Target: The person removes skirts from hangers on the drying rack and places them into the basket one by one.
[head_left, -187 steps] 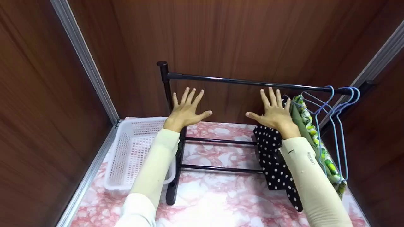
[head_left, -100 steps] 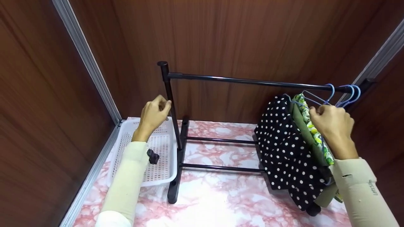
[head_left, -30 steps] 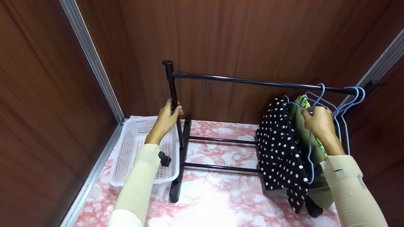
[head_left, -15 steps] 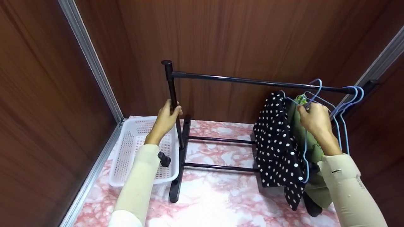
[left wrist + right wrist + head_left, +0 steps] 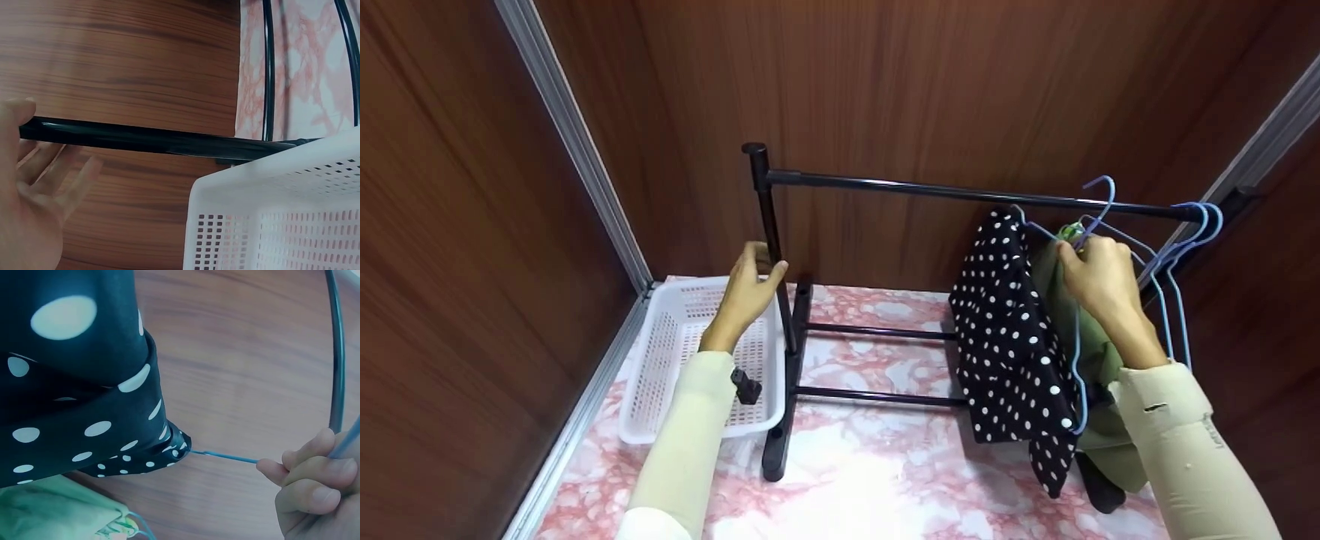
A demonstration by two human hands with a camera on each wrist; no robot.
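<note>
My right hand [image 5: 1106, 281] pinches the neck of a blue wire hanger [image 5: 1112, 193], whose hook stands above the black rail [image 5: 922, 189]. From this hanger hangs a black garment with white polka dots [image 5: 1005, 330]; in the right wrist view, curled fingers hold the blue wire [image 5: 225, 456]. A green garment [image 5: 1110, 465] hangs just behind and right of it, partly hidden by my forearm. At the rack's left upright [image 5: 769, 217], my left hand [image 5: 746, 292] has its fingers loosely spread; the left wrist view shows them apart from the black tube [image 5: 129, 138], thumb beside its end.
Left of the rack sits a white perforated basket [image 5: 660, 375]. More blue hangers [image 5: 1177, 300] hang at the rail's right end. Two lower crossbars [image 5: 877, 396] run near the pink marbled surface [image 5: 847, 480]. Brown wood-look panels [image 5: 885, 90] enclose the back and sides.
My right hand has moved left and up with the hanger, lifting its hook off the rail; the polka-dot garment came along. My left hand has loosened from the upright it gripped.
</note>
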